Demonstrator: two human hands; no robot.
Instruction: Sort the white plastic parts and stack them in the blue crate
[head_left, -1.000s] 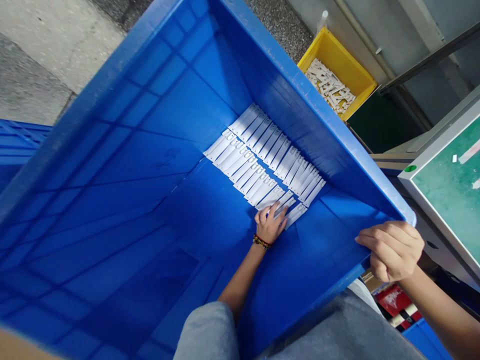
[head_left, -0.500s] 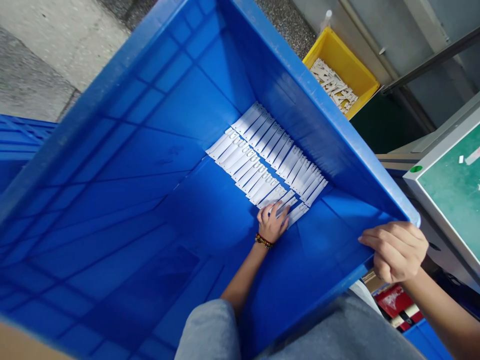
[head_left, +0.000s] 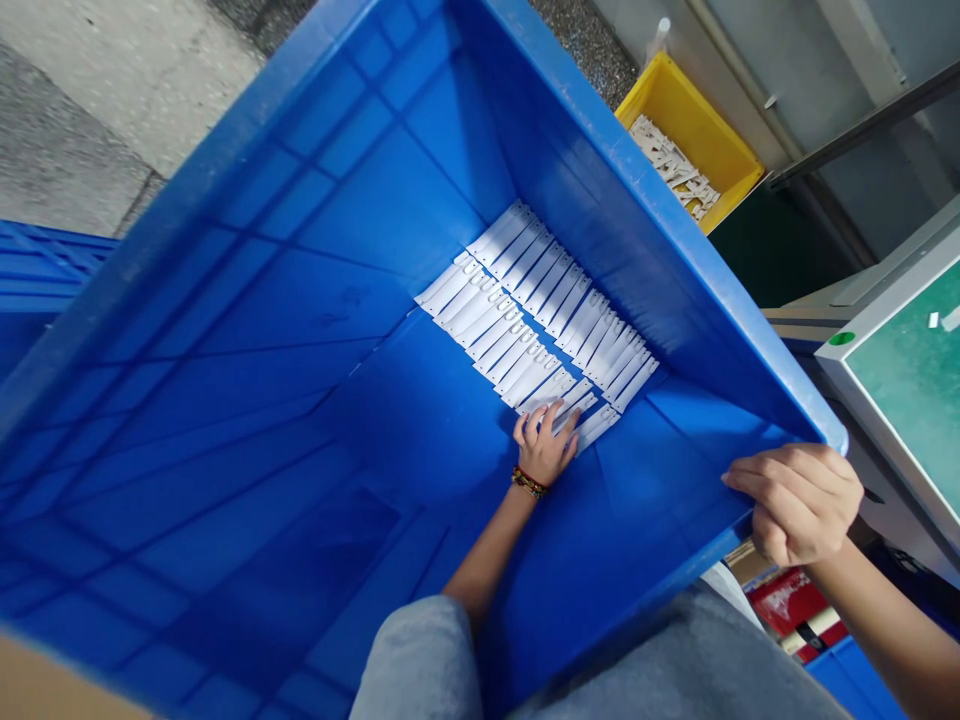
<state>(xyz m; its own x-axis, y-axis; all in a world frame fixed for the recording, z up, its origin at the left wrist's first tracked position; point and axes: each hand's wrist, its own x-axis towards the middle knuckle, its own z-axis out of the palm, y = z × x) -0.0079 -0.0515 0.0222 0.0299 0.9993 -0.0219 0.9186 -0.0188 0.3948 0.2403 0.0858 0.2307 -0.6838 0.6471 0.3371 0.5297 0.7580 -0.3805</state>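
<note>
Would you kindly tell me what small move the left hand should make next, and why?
I'd probably have the left hand gently even out the white strips at the nearer row's end: their spacing looks less regular there, its fingers are already among them, and the right hand holds the blue bin.

1. Yellow bin (head_left: 697,112), upper right, jumbled pale pieces (head_left: 671,165) inside.
2. Translucent item (head_left: 661,40) just beside it, white top (too blurred to name).
3. Green surface (head_left: 904,372), right edge, pale frame, green sticker (head_left: 842,339) at frame corner.
4. Grey floor (head_left: 105,100), upper left, lighter and darker patches.
5. Blue crate (head_left: 45,265), left edge, cut off.
6. Red item (head_left: 780,598), lower right, partly hidden.
</note>
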